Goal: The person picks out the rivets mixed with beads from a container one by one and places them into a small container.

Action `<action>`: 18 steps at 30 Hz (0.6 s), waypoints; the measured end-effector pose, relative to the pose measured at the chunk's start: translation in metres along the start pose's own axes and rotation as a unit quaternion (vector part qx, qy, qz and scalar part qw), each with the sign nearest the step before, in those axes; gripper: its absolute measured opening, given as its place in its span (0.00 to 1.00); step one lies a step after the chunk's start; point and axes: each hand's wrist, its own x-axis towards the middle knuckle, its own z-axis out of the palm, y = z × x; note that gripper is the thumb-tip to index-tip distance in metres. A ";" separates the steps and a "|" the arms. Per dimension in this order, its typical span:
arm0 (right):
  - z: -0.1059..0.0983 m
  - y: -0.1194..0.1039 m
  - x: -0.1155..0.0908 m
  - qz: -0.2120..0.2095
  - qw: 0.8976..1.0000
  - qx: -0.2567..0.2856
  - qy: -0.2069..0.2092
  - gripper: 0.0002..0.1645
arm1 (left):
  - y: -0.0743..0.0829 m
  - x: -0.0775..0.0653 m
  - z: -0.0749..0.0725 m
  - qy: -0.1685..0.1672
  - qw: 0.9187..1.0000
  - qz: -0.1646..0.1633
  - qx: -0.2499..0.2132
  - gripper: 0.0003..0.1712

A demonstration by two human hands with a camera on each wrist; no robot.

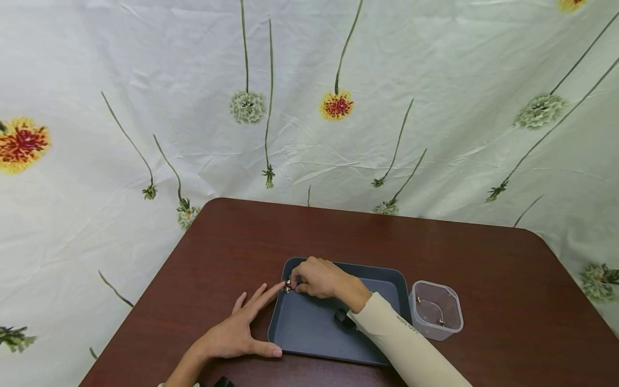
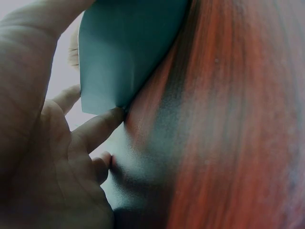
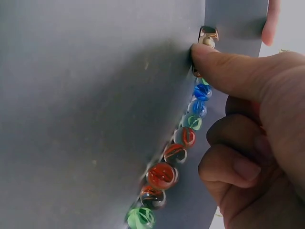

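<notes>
My right hand point(image 1: 319, 278) reaches over a dark grey-blue tray point(image 1: 314, 328) to its far left corner, fingers curled. In the right wrist view, my thumb point(image 3: 228, 67) is against a small gold-coloured ring point(image 3: 208, 36) with a pale bead; the index fingertip is hidden. Several glass marbles point(image 3: 162, 175), red, blue and green, line the tray's edge beside it. My left hand point(image 1: 237, 333) spreads its straight fingers at the tray's left side, one fingertip at the rim near the gold pieces point(image 1: 287, 286) and the thumb by the near left corner.
A clear plastic container point(image 1: 437, 312) stands just right of the tray, with small gold-coloured pieces point(image 1: 441, 322) inside. Both tray and container are on a dark red-brown table point(image 1: 503, 290). Behind the table hangs a white cloth point(image 1: 300, 145) with printed flowers.
</notes>
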 end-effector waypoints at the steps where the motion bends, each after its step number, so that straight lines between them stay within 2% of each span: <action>1: 0.000 0.000 0.000 0.000 1.000 -0.004 0.000 0.05 | 0.000 0.000 0.000 0.001 1.000 0.001 0.000 0.63; 9: -0.002 0.002 -0.003 0.003 1.000 -0.010 0.000 0.05 | 0.000 0.000 0.000 0.001 1.000 0.002 0.001 0.63; 18: -0.009 0.007 -0.012 0.005 1.000 0.029 0.008 0.05 | 0.001 0.000 0.000 0.001 1.000 0.001 0.002 0.63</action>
